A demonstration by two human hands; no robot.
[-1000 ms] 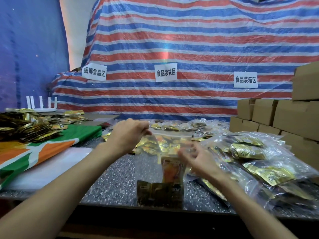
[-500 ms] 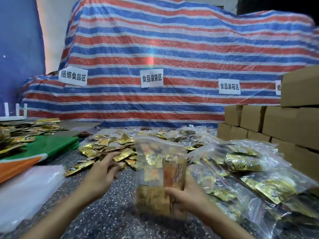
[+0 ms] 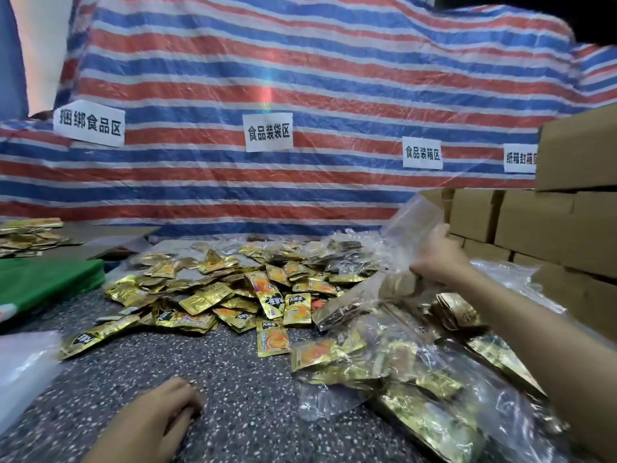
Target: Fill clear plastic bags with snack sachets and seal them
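Note:
A heap of loose gold snack sachets [image 3: 233, 295] lies across the middle of the speckled table [image 3: 233, 379]. My right hand [image 3: 437, 259] reaches far right and grips a clear plastic bag [image 3: 412, 222]. The bag's top sticks up above my fingers, and gold sachets show through its lower part. Several filled clear bags [image 3: 400, 365] are piled under and in front of my right arm. My left hand [image 3: 160, 416] rests on the table near the front edge, fingers loosely curled, holding nothing.
Cardboard boxes [image 3: 551, 222] are stacked at the right. A green and white cloth [image 3: 43, 282] and more sachets [image 3: 26, 232] lie at the left, with white plastic [image 3: 23, 365] at the near left. A striped tarp [image 3: 300, 95] with paper labels hangs behind.
My right hand has carried the bag from the table's middle up and away to the right. My left hand has let go and dropped to the near tabletop. The view has swung right.

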